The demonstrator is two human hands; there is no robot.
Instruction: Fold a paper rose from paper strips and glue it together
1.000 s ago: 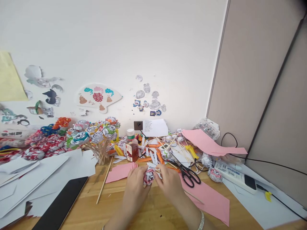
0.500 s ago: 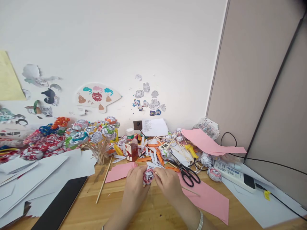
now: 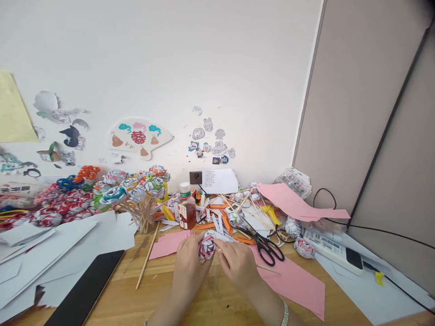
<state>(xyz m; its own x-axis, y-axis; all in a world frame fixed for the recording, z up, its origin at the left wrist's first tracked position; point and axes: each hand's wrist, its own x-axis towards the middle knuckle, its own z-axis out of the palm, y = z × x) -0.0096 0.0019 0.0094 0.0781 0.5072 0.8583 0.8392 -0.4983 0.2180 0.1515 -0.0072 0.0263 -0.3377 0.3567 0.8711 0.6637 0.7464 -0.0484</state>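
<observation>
Between both hands is a pink and white paper rose (image 3: 207,247). My left hand (image 3: 190,260) is closed around its left side, with the fingers partly hidden behind it. My right hand (image 3: 238,262) pinches at the rose's right edge, where a white paper strip (image 3: 220,237) runs out behind the fingertips. A thin wooden stick (image 3: 270,270) shows beyond my right hand over pink paper (image 3: 302,285); whether that hand holds the stick is hidden. Black-handled scissors (image 3: 267,246) lie to the right of my hands.
A stick (image 3: 147,256) and a black tablet-like slab (image 3: 88,290) lie on the left near white sheets (image 3: 68,244). Behind stand bunched paper roses (image 3: 136,192) and a bottle (image 3: 186,210) among paper scraps. A power strip (image 3: 335,251) and another paper rose (image 3: 304,247) lie right.
The rose has turned in my left hand, so its spiral front shows more. My right fingers have shifted slightly at its edge. The white strip behind them shows longer.
</observation>
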